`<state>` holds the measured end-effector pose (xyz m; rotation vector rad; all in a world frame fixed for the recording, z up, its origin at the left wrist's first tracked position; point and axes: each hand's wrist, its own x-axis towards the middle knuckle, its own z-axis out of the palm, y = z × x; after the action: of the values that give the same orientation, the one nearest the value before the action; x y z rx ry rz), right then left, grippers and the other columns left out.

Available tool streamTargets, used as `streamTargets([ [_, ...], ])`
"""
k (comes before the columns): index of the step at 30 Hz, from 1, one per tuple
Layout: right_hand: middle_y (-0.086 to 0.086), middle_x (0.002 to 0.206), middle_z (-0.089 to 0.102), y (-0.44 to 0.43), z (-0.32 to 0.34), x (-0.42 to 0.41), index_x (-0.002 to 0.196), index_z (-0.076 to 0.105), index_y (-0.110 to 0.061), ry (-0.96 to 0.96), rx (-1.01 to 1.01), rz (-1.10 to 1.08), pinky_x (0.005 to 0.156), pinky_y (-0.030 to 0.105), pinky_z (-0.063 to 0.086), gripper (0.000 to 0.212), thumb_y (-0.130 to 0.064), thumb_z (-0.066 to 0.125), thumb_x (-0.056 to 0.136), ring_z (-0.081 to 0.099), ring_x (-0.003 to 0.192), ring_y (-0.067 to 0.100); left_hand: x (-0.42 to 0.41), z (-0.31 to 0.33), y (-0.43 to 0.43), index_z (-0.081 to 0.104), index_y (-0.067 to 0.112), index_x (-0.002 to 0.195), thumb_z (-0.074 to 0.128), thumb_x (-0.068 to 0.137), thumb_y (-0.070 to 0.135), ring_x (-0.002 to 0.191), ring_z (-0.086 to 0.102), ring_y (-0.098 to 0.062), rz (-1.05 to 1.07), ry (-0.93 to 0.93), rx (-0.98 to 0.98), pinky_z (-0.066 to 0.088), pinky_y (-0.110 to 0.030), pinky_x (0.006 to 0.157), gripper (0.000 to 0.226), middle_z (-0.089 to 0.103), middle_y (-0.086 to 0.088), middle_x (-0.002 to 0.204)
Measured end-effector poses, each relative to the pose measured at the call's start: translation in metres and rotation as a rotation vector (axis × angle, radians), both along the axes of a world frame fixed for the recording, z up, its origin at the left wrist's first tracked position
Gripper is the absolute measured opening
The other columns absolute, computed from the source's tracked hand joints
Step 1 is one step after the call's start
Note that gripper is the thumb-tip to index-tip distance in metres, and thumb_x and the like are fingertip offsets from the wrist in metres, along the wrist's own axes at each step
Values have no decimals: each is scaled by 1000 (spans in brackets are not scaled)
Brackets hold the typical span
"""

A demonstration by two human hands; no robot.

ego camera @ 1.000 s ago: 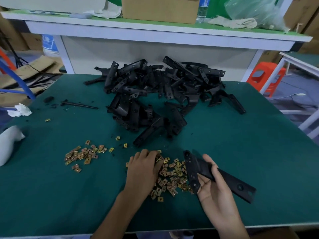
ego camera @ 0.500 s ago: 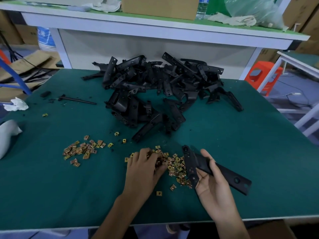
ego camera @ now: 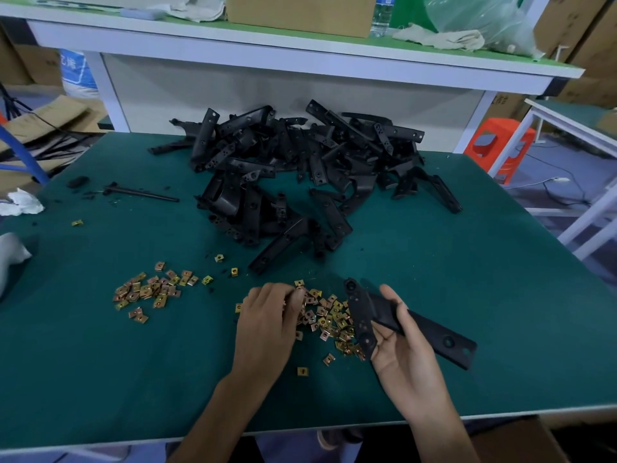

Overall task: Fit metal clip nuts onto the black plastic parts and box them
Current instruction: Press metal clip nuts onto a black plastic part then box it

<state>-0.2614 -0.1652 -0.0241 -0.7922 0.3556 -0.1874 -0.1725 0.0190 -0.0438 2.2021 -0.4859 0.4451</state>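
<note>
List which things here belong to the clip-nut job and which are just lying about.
Job: gold metal clip nuts, black plastic part in right hand, heap of black plastic parts.
Lying about: thin black rod, crumpled white tissue, clear water bottle.

Green-topped table (ego camera: 467, 295); white shelf (ego camera: 300, 61) behind; orange stool (ego camera: 500, 145) right.

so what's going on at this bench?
A person is fitting clip nuts to black plastic parts. The right hand holds one black part, with no nut visibly on it. The left hand curls its fingers into the nearer clip nuts. The heap of black parts waits farther back on the green table.
</note>
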Motion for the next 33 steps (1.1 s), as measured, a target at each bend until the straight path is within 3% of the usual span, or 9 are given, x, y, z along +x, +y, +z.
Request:
streamTargets([
  [4, 17, 128, 69, 0, -1, 0, 134, 65, -26, -4, -4, -3, 85, 30, 60, 41, -39, 53, 97, 70, 110, 24, -1, 1, 4, 52, 26, 83, 35, 99, 64, 76, 46, -4, -3, 87, -99, 32, -14, 65, 45, 52, 17, 76],
  [9, 19, 134, 65, 5, 3, 7, 132, 67, -23, -20, 84, 12, 85, 31, 59, 37, -35, 51, 102, 66, 120, 27, -1, 1, 7, 46, 39, 73, 50, 91, 64, 70, 54, -4, 7, 187, -199, 37, -19, 58, 31, 56, 15, 68],
  [15, 19, 134, 65, 19, 7, 24, 137, 63, -20, -46, 140, 74, 88, 35, 59, 39, -34, 49, 104, 65, 122, 28, -1, 7, 6, 59, 32, 91, 52, 95, 56, 63, 64, -3, -52, 415, -492, 48, -15, 56, 26, 73, 8, 78],
  [18, 18, 135, 64, 19, 5, 23, 134, 66, -22, -38, 150, 94, 89, 35, 59, 37, -35, 50, 103, 66, 121, 28, -2, 7, 8, 61, 43, 98, 49, 95, 55, 63, 63, -3, -34, 416, -551, 49, -17, 56, 17, 73, 7, 78],
  [23, 17, 137, 64, 19, 3, 19, 133, 67, -21, -40, 162, 108, 89, 35, 59, 38, -35, 52, 101, 65, 122, 28, 0, 1, 11, 66, 44, 102, 44, 99, 54, 74, 63, -2, -22, 394, -506, 48, -15, 63, 24, 70, 14, 85],
  [27, 17, 136, 64, 19, 3, 20, 131, 68, -20, -49, 181, 95, 88, 35, 59, 37, -34, 53, 101, 65, 122, 28, -2, 4, 10, 65, 44, 99, 60, 98, 36, 80, 65, -4, -10, 391, -479, 49, -13, 64, 9, 69, 14, 90],
  [30, 14, 137, 64, 17, 2, 19, 130, 69, -19, -73, 214, 90, 86, 33, 58, 36, -34, 56, 100, 65, 123, 26, -12, 11, 12, 65, 39, 99, 62, 97, 29, 92, 60, -3, -3, 226, -295, 47, -19, 76, 11, 64, 23, 94],
  [33, 13, 136, 65, 17, 1, 18, 131, 68, -19, -86, 220, 98, 85, 32, 58, 38, -35, 63, 97, 66, 121, 25, -32, 11, 28, 67, 36, 98, 58, 90, 44, 93, 51, 6, -181, 126, 28, 39, -22, 82, 14, 61, 29, 91],
])
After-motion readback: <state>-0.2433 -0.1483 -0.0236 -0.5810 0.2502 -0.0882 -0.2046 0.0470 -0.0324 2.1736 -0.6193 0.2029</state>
